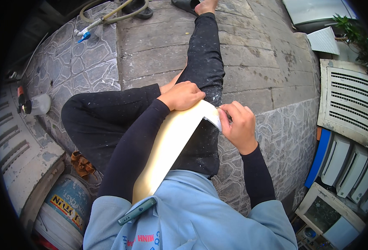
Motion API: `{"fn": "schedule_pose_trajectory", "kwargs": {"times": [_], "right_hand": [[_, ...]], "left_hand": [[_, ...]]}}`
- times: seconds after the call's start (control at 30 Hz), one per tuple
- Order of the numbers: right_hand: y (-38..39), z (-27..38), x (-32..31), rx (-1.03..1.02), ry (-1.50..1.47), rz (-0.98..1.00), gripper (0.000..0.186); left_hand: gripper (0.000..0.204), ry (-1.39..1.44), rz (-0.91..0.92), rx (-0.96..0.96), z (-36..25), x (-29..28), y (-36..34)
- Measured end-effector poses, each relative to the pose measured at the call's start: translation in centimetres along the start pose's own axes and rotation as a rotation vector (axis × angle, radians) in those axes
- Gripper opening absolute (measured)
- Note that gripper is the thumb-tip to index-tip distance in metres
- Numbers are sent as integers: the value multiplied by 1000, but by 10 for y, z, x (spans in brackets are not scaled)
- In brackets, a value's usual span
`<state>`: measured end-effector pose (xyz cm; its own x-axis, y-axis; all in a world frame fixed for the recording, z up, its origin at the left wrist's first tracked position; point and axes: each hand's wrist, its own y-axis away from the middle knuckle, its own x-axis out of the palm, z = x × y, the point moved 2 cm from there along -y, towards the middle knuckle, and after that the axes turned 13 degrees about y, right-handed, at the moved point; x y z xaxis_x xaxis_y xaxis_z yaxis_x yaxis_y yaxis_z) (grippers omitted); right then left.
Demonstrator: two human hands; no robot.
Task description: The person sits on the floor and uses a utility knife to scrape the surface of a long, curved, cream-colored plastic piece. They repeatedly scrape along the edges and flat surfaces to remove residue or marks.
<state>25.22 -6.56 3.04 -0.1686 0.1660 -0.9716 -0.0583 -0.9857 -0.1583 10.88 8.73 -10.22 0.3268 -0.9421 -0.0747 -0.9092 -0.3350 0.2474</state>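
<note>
A long, cream-coloured curved plastic panel (163,146) lies slantwise across my lap, its near end against my blue shirt. My left hand (183,96) is closed over its far edge, the forearm running along the panel's left side. At the panel's far right corner, my right hand (239,125) pinches the end between thumb and fingers. A white inner edge shows beside the thumb. Whether anything small is also between those fingers is hidden. Under the panel are my black trousers (200,54), speckled with white marks.
A hose (109,16) with a blue-handled valve lies at the far left. On the left stand a worn slatted casing (38,154), a clear spray bottle (40,104) and a bucket (63,204). Another slatted panel (346,98) and several white units (336,160) line the right side.
</note>
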Motion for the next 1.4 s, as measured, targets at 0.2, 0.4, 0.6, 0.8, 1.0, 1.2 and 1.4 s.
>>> {"fn": "schedule_pose_trajectory", "kwargs": {"times": [0.2,0.4,0.6,0.8,1.0,1.2,1.4], "right_hand": [[0,1,1,-4,-15,-10,7],[0,0,0,-2,-24,-6,7],[2,-4,3,17,-40,-10,7],[1,-3,3,24,-52,-14,6],[0,-3,2,15,-53,-4,6],[1,-3,2,19,-42,-2,7],[1,-3,3,4,-54,-18,7]], "left_hand": [[50,-1,-1,-9,-5,-1,1],[50,4,-2,-3,-2,0,1],[50,1,-1,-6,-2,0,0],[50,13,2,-1,-3,-1,1],[50,20,3,-22,-4,-1,0],[51,1,-5,-19,-7,-2,2],[51,3,-9,-26,-5,-2,2]]}}
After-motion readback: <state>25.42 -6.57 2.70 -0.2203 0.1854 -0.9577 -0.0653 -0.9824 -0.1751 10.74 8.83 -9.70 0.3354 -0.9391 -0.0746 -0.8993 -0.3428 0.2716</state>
